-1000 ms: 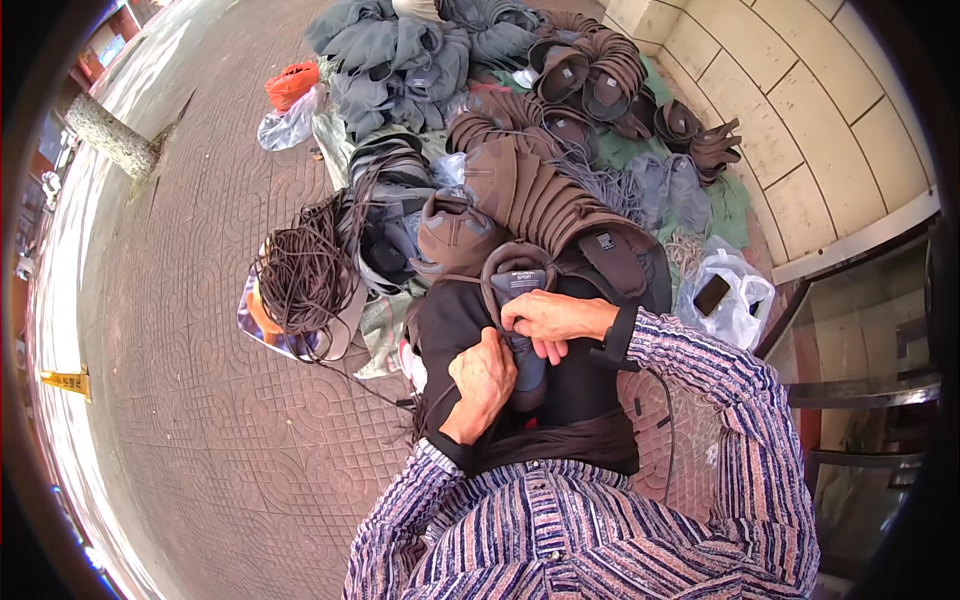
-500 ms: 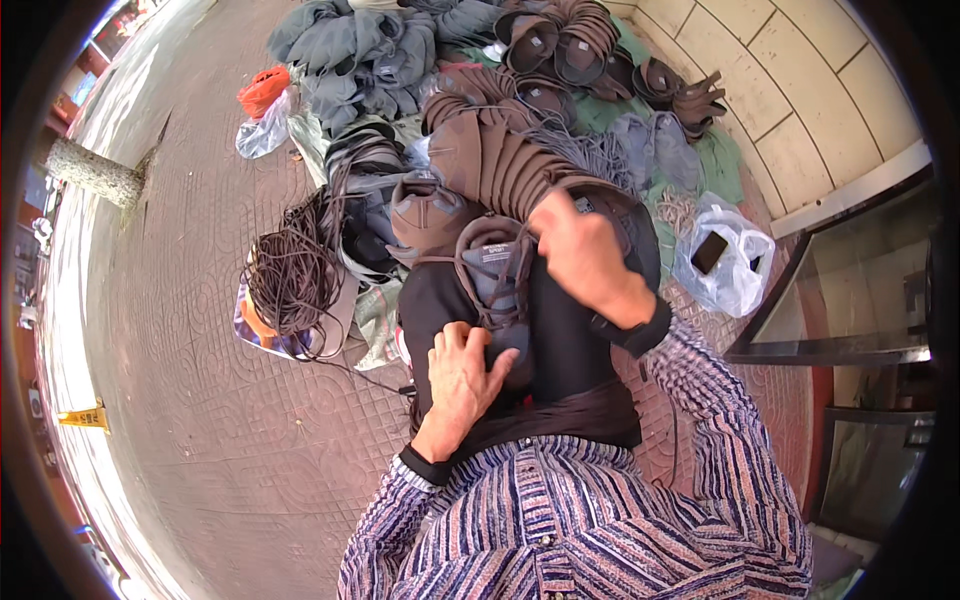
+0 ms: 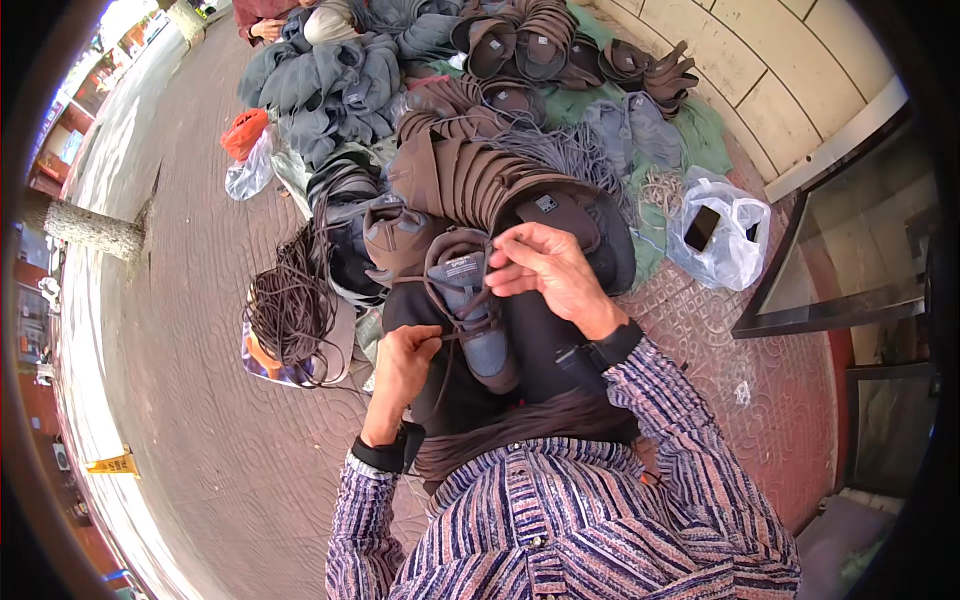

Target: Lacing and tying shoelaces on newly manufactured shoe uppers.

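Observation:
Across my lap lies a brown and blue-grey shoe upper (image 3: 484,352), its tongue facing up and its toe toward me. A dark brown shoelace (image 3: 462,334) crosses its lower eyelets. On the upper's left side my left hand (image 3: 398,372) is closed, thumb and forefinger pinching the shoelace. My right hand (image 3: 556,274) is at the upper's right edge near the collar, fingertips drawn together there. What those fingertips pinch is too small to make out. Just beyond the upper sits another brown shoe upper (image 3: 394,238).
Stacked brown uppers (image 3: 455,180) and grey uppers (image 3: 330,85) cover the ground ahead. A tangle of brown laces (image 3: 290,300) lies at left. A phone (image 3: 702,229) rests on a clear plastic bag (image 3: 728,262) at right, beside a glass-panelled frame (image 3: 830,260). Another person's hand (image 3: 267,29) shows far left.
My right hand, blurred before, has come down to the upper's right edge. My left hand has moved left off the toe and now pinches the shoelace. The view has shifted slightly.

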Available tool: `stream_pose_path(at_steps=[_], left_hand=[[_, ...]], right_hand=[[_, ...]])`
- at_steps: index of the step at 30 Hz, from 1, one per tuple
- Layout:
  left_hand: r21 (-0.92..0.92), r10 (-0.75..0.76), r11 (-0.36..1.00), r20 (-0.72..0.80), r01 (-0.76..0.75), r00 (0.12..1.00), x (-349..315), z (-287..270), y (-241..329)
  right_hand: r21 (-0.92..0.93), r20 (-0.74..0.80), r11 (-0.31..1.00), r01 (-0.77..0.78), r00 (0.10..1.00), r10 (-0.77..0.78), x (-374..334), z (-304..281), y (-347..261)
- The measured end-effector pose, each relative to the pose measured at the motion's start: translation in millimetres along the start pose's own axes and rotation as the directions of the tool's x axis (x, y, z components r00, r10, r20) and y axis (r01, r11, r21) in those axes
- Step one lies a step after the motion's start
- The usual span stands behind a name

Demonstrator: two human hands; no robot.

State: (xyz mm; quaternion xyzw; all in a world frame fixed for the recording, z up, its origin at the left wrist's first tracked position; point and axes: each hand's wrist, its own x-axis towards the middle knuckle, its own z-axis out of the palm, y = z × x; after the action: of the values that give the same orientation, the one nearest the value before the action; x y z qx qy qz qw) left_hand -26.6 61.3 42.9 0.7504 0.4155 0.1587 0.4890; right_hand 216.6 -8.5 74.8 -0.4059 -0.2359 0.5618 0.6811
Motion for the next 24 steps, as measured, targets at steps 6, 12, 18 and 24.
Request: stream_pose_path(at_steps=[6, 12, 18, 24], left_hand=[[0.114, 0.120, 0.983, 0.171, -0.141, 0.978, 1.1, -17.8, 11.4], [0.072, 0.297, 0.955, -0.195, -0.289, 0.935, 16.3, 10.1, 0.4], [0.061, 0.262, 0.963, 0.000, -0.262, 0.965, 9.0, 31.3, 12.5], [0.173, 0.311, 0.929, 0.113, -0.327, 0.944, 18.8, 18.6, -0.8]], right_hand=[[-0.110, -0.384, 0.799, 0.591, 0.717, -0.582, -34.8, -115.9, -102.4], [-0.307, -0.506, 0.547, 0.779, 0.353, -0.787, -115.5, -238.3, -201.9], [-0.736, -0.494, 0.565, 0.372, 0.275, -0.825, -97.8, -202.5, -153.8], [-0.834, -0.363, 0.407, 0.373, 0.186, -0.913, -111.8, -183.6, -192.0]])
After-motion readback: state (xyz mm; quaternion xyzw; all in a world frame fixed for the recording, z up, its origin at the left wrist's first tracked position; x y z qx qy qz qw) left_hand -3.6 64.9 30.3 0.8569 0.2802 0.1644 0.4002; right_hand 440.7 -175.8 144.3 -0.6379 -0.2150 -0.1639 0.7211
